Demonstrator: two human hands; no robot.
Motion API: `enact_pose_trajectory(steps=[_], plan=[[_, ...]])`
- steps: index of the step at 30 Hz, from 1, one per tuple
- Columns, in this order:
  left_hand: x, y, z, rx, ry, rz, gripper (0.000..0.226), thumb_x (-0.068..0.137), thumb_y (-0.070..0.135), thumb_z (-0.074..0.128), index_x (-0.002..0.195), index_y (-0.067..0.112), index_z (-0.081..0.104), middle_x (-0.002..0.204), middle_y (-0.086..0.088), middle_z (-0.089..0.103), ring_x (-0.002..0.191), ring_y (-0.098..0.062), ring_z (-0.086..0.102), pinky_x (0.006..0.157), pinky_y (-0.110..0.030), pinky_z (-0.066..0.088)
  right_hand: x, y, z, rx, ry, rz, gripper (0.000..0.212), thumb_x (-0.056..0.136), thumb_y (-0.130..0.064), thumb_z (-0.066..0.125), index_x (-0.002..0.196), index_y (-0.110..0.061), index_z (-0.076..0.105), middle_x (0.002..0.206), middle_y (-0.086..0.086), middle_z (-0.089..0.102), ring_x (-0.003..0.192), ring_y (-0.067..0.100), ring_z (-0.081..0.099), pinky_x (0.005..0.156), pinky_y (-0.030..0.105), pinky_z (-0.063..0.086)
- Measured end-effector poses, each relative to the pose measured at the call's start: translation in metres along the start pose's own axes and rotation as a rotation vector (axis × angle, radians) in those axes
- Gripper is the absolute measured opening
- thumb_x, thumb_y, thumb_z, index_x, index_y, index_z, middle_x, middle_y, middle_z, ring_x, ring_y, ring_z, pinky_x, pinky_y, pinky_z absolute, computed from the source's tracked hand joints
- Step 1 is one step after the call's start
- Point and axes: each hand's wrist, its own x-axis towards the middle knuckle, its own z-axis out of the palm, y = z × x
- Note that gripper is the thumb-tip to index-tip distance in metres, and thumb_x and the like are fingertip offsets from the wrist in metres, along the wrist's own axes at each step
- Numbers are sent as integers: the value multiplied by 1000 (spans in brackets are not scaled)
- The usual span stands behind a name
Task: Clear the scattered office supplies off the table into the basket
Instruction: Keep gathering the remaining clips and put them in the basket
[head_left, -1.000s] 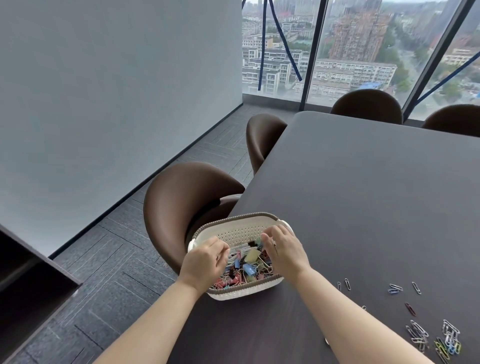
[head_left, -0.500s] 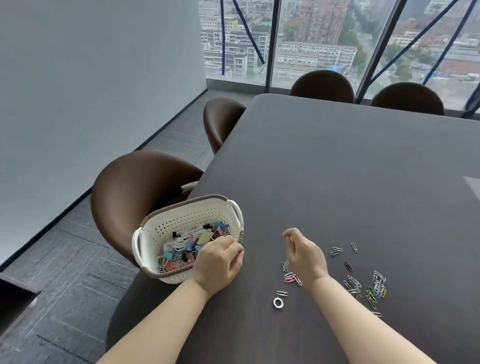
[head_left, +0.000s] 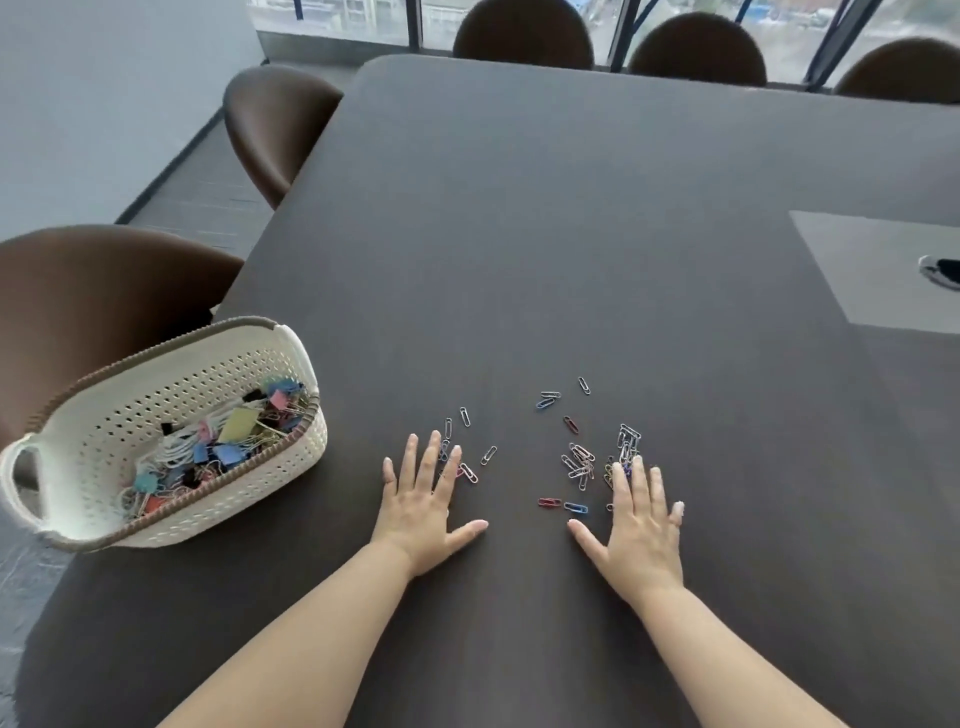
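Note:
A white perforated basket with a brown rim sits at the table's left edge, holding coloured binder clips and white cord. Coloured paper clips lie scattered on the dark table in front of me. My left hand lies flat, palm down, fingers spread, its fingertips over a small group of clips. My right hand is also flat and spread, fingertips touching the right cluster of clips. Neither hand holds anything.
Brown chairs stand along the left side and the far end. A grey panel with a cable port is set into the table at the right. The basket overhangs the table's left edge.
Both hands left the basket and came down flat on the table among the paper clips. The view swung right and down, so the basket now sits at the left.

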Motion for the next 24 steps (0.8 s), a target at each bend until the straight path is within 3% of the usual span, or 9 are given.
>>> enact_pose_trajectory(steps=[3,6,9,12,15,20,24], plan=[[21,8,-10,61,-17,24,95,56,79,-9,131,26,-32,146,0,-35,133,-30,-33,109,-53,-11,9,5,3,-29,-66,33,108,59,-82,0,144,-16,-13,154,6,-17,140,27,-18,112,54,2],[42,16,-15,78,-26,53,99,61,80,-3,140,25,-24,151,-4,-26,136,-30,-28,112,-49,-8,24,3,0,-15,-59,43,108,65,-85,13,143,-18,-18,152,8,-23,138,29,-24,110,58,-4],[58,28,-17,64,-15,83,93,77,78,18,144,24,-16,153,-5,-21,138,-26,-24,113,-45,-8,42,8,-7,-32,-62,48,110,68,-85,27,143,-19,-19,151,10,-26,137,33,-25,108,59,-7],[66,32,-14,4,72,126,92,74,75,13,146,22,-8,155,-3,-12,140,-19,-17,114,-37,-8,61,15,-13,-19,-73,9,113,66,-85,29,143,-18,-19,151,12,-25,137,31,-25,111,54,-8],[67,29,-10,-98,151,147,90,74,68,12,147,15,6,156,-1,2,141,-12,-9,113,-30,-8,83,15,-14,-11,-72,-98,113,63,-86,18,143,-15,-19,151,10,-25,137,23,-27,112,44,-12],[68,27,-9,-149,198,152,82,80,60,22,144,9,22,153,-2,18,141,-13,6,112,-26,-5,101,-6,-16,7,-104,-461,103,67,-83,1,144,-15,-14,146,-4,-26,135,10,-26,114,31,-11],[68,27,-11,-149,214,149,78,82,56,22,144,9,23,153,-2,20,141,-13,8,111,-24,-6,120,-9,-19,140,-52,-429,88,78,-69,9,146,-16,-5,152,-4,-17,136,5,-22,112,27,-11]])
